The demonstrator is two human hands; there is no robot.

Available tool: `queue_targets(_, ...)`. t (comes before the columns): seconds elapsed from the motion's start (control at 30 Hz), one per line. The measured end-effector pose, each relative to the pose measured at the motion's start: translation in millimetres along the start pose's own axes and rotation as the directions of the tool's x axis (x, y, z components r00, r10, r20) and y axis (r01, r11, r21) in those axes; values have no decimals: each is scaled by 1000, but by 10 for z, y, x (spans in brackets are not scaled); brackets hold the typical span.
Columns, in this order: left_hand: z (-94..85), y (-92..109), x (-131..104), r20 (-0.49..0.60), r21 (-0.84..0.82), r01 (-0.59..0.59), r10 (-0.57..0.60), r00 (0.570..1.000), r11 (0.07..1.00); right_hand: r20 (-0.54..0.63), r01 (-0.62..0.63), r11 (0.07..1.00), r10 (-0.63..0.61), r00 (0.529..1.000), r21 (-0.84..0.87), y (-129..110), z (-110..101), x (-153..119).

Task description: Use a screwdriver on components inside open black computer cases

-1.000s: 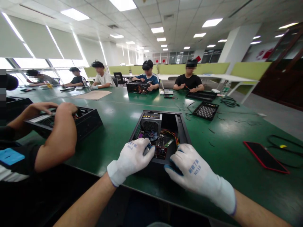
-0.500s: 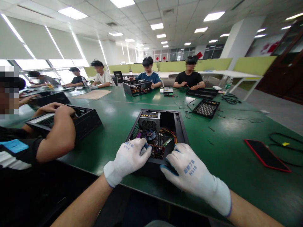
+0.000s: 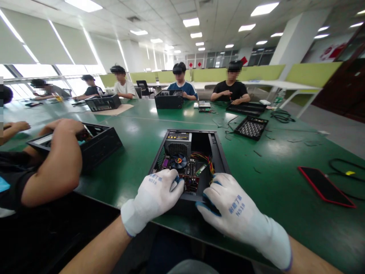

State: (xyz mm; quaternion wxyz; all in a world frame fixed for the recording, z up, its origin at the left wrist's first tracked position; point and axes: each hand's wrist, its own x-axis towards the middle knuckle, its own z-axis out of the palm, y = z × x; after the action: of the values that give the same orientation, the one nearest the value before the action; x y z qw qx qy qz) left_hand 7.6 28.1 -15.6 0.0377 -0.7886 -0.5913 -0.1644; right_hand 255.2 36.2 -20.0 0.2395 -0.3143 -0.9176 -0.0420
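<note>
An open black computer case point(image 3: 224, 152) lies on the table right before me. Inside it are a power supply point(image 3: 179, 146), a round CPU fan point(image 3: 178, 161), a green memory stick point(image 3: 201, 169) and bundled coloured wires. My left hand point(image 3: 158, 190), in a white glove with blue fingertips, is over the near left of the case. Its thumb and fingers are pinched together, with a small light-coloured piece partly showing between them that I cannot name. My right hand point(image 3: 228, 201), gloved alike, is closed over the near right edge of the case, its fingertips partly hidden.
The green table point(image 3: 137, 148) also holds a black panel point(image 3: 251, 128), a red-edged black slab point(image 3: 326, 186), a coiled cable point(image 3: 282, 116) and loose wires. To the left a co-worker's arm point(image 3: 54, 160) reaches into another case point(image 3: 99, 148). Several people sit across the table.
The view has shifted slightly. My hands keep nearly the same places on the case. Across the table, a co-worker's case has been turned, and another case now stands on the brown sheet.
</note>
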Motion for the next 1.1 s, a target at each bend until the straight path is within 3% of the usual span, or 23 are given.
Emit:
queue_targets(0.23, -16, 29, -139, -55, -6, -90, 89, 994, 996, 1, -2, 999, 2, 1000, 40, -51, -29, -58)
queue_targets(0.47, -41, 43, -122, -23, -46, -25, 24, 999, 999, -35, -11, 998, 13, 999, 58, -75, -25, -128)
queue_targets(0.63, -5, 24, -153, -50, -18, -63, 62, 997, 998, -66, -4, 997, 9, 998, 71, -68, -34, -203)
queue_targets(1.1, -23, 47, -149, -54, -52, -21, 18, 998, 998, -131, -35, 999, 40, 991, 39, -132, -41, -430)
